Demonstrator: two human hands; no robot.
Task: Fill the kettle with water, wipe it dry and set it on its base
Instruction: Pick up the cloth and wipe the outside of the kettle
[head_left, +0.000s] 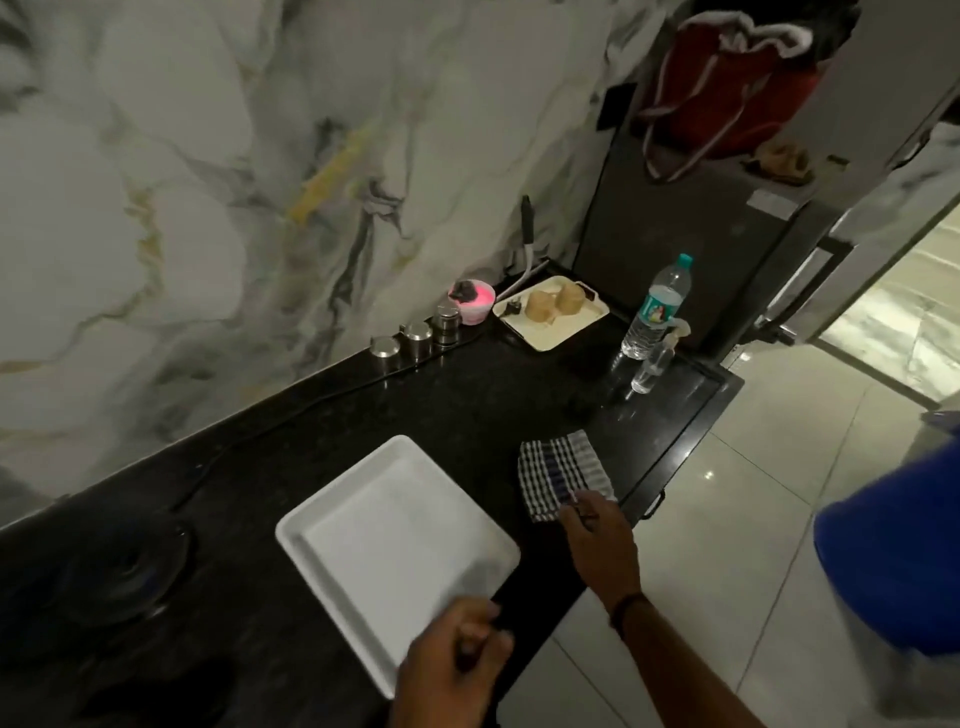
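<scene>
The round black kettle base (122, 571) lies on the dark counter at the left, and its cord runs back along the wall. I cannot make out the kettle itself. A blue-and-white checked cloth (561, 470) is on the counter near the right edge. My right hand (600, 543) reaches onto it, and its fingertips pinch the cloth's near corner. My left hand (452, 662) hovers over the near corner of the white tray (384, 525). Its fingers are curled, with something dark between them that I cannot identify.
At the back stand three steel canisters (415, 340), a pink cup (472, 301), a cream tray (566, 322) with two brown cups, a water bottle (657, 309) and a small spray bottle (652, 364). The counter edge drops to tiled floor on the right.
</scene>
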